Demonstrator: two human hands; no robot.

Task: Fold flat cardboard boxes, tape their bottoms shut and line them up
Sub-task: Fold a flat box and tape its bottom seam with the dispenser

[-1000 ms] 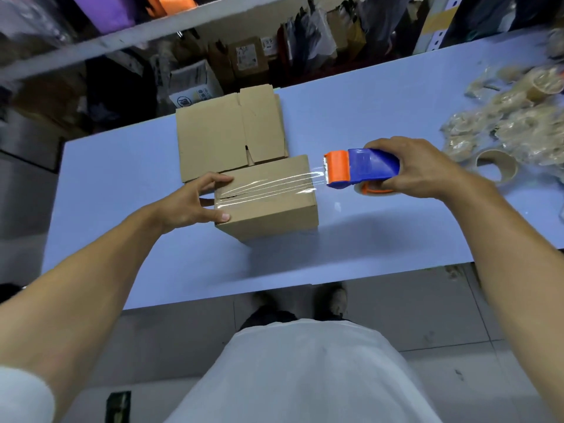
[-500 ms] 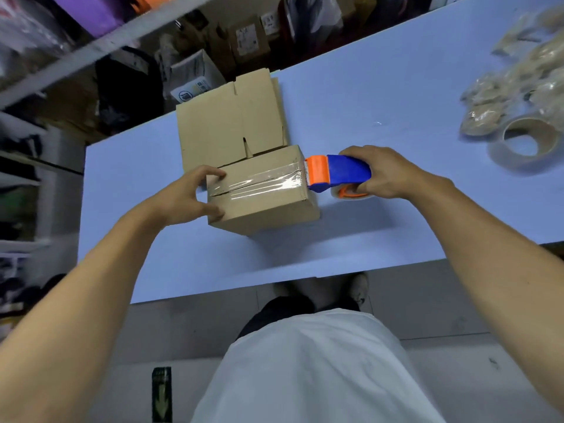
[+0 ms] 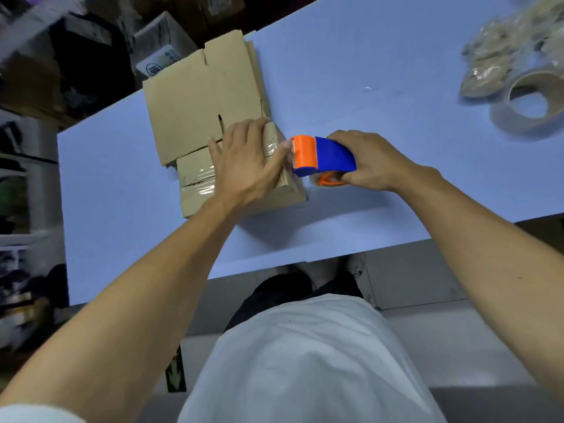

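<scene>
Nearest the camera are the person's white shirt (image 3: 305, 361) and two bare forearms reaching out over the near edge of one pale blue table (image 3: 366, 87).

The left hand (image 3: 244, 160) lies flat on top of the one folded cardboard box (image 3: 244, 198), fingers straight and spread a little, pressing down across the clear tape (image 3: 198, 181) that runs along the upturned face. The fingertips reach the box's right edge. The box stands on the table near its near edge, left of centre; the tape shows wrinkled and shiny on the part left of the hand.

Just right of the box, the right hand (image 3: 369, 163) grips one tape dispenser (image 3: 323, 157), fingers curled round its blue body. Its orange head points left and sits at the box's right edge, close to the left fingertips; whether it touches the cardboard cannot be told. The roll on the dispenser shows beneath the blue body, with an orange hub.

Directly beyond the box, touching its far side, lies a stack of flat cardboard blanks (image 3: 201, 96). Layered edges show along its right side, but the count of sheets cannot be told. The stack reaches the far edge of the table.

At the far right of the table sits one loose tape roll (image 3: 531, 102), blurred, and beyond it a heap of crumpled tape scraps (image 3: 494, 56), too blurred to count.

Past the table's far left edge, cartons (image 3: 158, 47) and dark clutter are dimly seen.
</scene>
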